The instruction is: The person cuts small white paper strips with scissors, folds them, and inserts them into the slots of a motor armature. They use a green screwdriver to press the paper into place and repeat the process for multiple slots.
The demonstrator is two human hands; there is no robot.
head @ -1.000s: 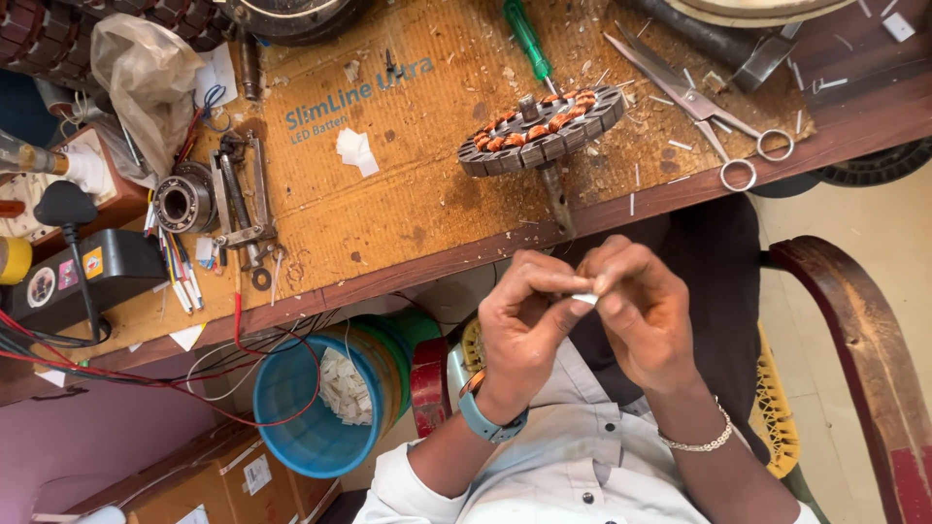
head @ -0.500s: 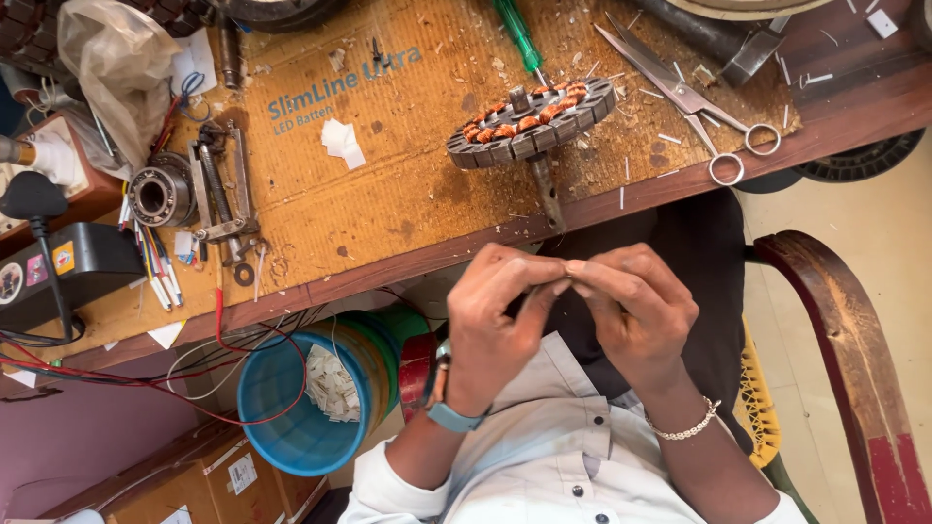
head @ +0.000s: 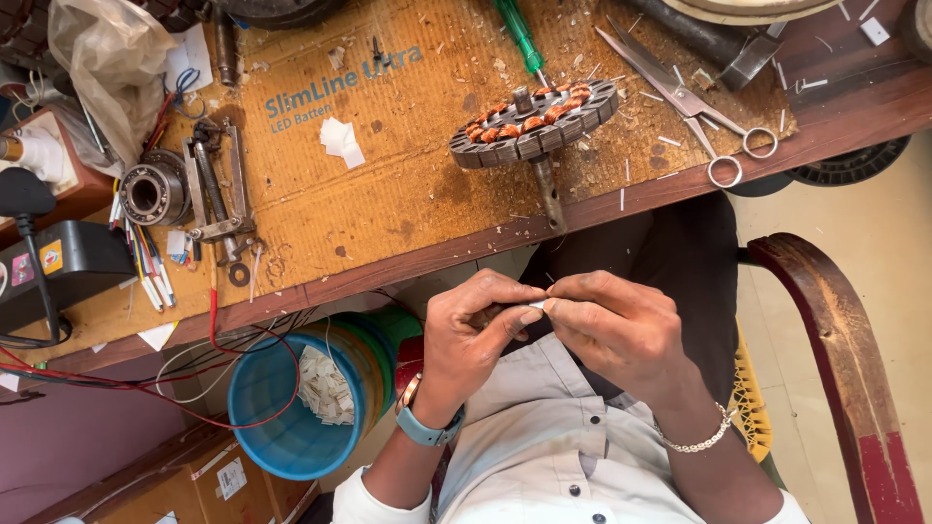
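**Two hands pinch a small white strip below the workbench**

At the far left you see a crinkly see-through plastic bag [head: 102,58] and a round, shiny metal bearing [head: 153,191] on the bench. Thin red wires [head: 146,383] hang down near a smooth blue plastic bucket [head: 282,427], which holds a pile of little pale paper bits.

The wooden workbench [head: 408,254] is covered with a flat sheet of brown cardboard [head: 408,184], rough and spotted with stains.

Your left hand [head: 476,335] is curled almost closed. Its thumb and first finger pinch one end of a small white strip [head: 536,305]. A blue-grey watch [head: 427,427] wraps that wrist.

The strip sits between your two hands, in front of your chest and just below the bench edge. It looks thin and flat, but it is too small to tell what it is made of.

Above it, on the cardboard, stands a round motor part [head: 536,124] with a grey metal ring and shiny copper coils.

Your right hand [head: 616,335] is also nearly closed, and its fingertips pinch the other end of the strip. A silver chain bracelet [head: 694,442] hangs on that wrist.

Farther right lie long steel scissors [head: 694,105] and the curved dark-red arm of a wooden chair [head: 845,359].
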